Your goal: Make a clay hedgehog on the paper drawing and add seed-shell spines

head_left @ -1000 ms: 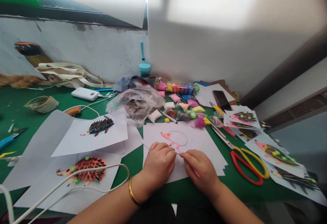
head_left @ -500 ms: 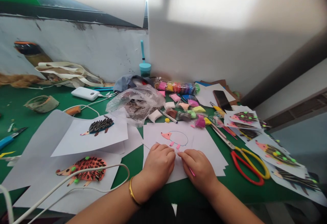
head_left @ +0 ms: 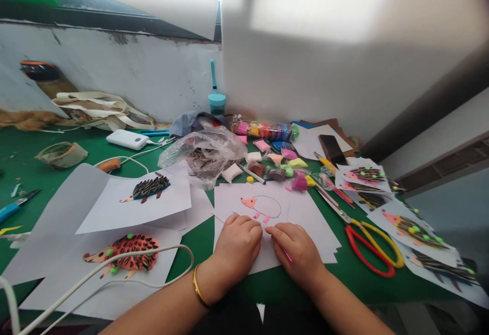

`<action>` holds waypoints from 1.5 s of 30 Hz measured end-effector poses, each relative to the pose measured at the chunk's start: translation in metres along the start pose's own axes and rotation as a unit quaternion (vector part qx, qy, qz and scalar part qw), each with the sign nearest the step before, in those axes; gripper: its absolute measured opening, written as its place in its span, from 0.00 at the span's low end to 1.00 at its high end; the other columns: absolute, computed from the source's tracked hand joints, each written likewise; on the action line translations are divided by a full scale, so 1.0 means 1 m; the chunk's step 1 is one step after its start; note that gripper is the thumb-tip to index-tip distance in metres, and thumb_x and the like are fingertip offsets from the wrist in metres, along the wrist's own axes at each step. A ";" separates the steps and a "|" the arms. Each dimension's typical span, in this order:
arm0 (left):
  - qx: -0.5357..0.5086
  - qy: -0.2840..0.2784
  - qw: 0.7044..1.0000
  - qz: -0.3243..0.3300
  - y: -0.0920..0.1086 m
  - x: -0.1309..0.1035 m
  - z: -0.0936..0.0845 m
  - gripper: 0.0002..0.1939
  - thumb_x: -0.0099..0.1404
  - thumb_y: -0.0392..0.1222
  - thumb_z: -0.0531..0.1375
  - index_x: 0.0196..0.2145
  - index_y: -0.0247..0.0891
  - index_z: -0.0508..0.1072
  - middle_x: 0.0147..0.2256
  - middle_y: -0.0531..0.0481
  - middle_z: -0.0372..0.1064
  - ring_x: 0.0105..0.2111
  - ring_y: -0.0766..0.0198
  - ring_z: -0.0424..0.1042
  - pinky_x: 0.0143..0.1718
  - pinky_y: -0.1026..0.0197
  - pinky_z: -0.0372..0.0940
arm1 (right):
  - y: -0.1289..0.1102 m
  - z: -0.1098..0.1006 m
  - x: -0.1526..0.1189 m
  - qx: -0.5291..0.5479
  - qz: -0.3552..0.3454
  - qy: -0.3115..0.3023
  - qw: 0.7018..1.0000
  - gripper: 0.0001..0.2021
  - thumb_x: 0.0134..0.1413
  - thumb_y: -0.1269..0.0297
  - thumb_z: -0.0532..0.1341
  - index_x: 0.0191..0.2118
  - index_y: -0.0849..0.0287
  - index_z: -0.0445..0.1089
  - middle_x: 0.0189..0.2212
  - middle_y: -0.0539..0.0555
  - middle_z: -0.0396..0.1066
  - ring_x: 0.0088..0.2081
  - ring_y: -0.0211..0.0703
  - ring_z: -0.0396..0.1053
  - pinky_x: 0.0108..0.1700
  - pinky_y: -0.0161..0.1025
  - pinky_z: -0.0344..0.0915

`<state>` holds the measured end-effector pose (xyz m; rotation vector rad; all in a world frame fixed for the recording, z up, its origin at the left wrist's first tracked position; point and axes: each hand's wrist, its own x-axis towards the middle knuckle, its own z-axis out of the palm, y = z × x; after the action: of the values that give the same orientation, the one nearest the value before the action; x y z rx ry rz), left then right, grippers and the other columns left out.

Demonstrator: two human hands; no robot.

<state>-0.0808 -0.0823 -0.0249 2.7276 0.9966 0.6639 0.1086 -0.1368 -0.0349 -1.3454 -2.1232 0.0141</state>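
Observation:
A white sheet of paper (head_left: 309, 223) lies in front of me with a blue outline of a hedgehog's body (head_left: 280, 207). Pink clay forms its head (head_left: 249, 202), and two small pink clay feet (head_left: 266, 219) sit under the outline. My left hand (head_left: 239, 243) rests closed on the lower part of the sheet; whatever its fingers may pinch is hidden. Close beside it, my right hand (head_left: 298, 248) is closed around a thin pink stick (head_left: 287, 256), mostly covered by the palm. Both sets of fingertips are just below the clay feet, nearly meeting.
Red-and-yellow scissors (head_left: 372, 248) lie to the right, beside finished seed hedgehogs (head_left: 416, 229). Packets of coloured clay (head_left: 300, 181) and a plastic bag of seeds (head_left: 204, 154) are behind the sheet. On the left, a white cable (head_left: 133, 254) crosses another hedgehog picture (head_left: 143, 243).
Both hands stay almost in place. The pink stick in my right hand has shifted very slightly; the clay pieces and paper look the same.

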 end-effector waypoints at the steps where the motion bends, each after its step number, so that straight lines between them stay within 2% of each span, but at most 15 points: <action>1: 0.001 0.000 1.000 0.000 0.000 0.000 0.000 0.05 0.68 0.34 0.57 0.36 0.39 0.72 0.38 0.50 0.76 0.43 0.57 0.72 0.46 0.51 0.60 | 0.000 0.000 0.000 0.003 0.006 -0.003 1.000 0.14 0.64 0.73 0.54 0.52 0.57 0.70 0.40 0.57 0.75 0.39 0.46 0.71 0.40 0.44 0.66; 19: 0.006 -0.004 1.000 -0.003 0.001 0.000 -0.001 0.05 0.67 0.34 0.58 0.35 0.39 0.73 0.37 0.50 0.76 0.42 0.57 0.72 0.45 0.51 0.61 | 0.004 0.001 0.000 0.051 0.031 -0.011 0.998 0.15 0.64 0.73 0.55 0.54 0.54 0.68 0.41 0.56 0.75 0.40 0.47 0.71 0.42 0.46 0.68; 35: 0.009 -0.009 1.000 -0.004 0.001 0.001 -0.001 0.05 0.67 0.34 0.57 0.35 0.39 0.73 0.38 0.49 0.76 0.43 0.57 0.72 0.45 0.51 0.60 | 0.004 0.002 0.002 0.042 0.039 -0.008 0.998 0.14 0.65 0.71 0.55 0.53 0.55 0.70 0.40 0.56 0.75 0.41 0.48 0.73 0.43 0.47 0.71; 45: 0.018 -0.013 1.000 -0.004 0.002 0.001 -0.001 0.04 0.68 0.35 0.58 0.36 0.39 0.72 0.42 0.50 0.76 0.43 0.58 0.72 0.45 0.50 0.58 | 0.004 0.000 0.002 0.058 0.041 0.009 0.997 0.15 0.64 0.73 0.54 0.53 0.54 0.69 0.41 0.56 0.75 0.41 0.47 0.73 0.43 0.47 0.72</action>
<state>-0.0790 -0.0831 -0.0227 2.7538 1.0243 0.6143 0.1109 -0.1326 -0.0354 -1.3592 -2.0188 0.1552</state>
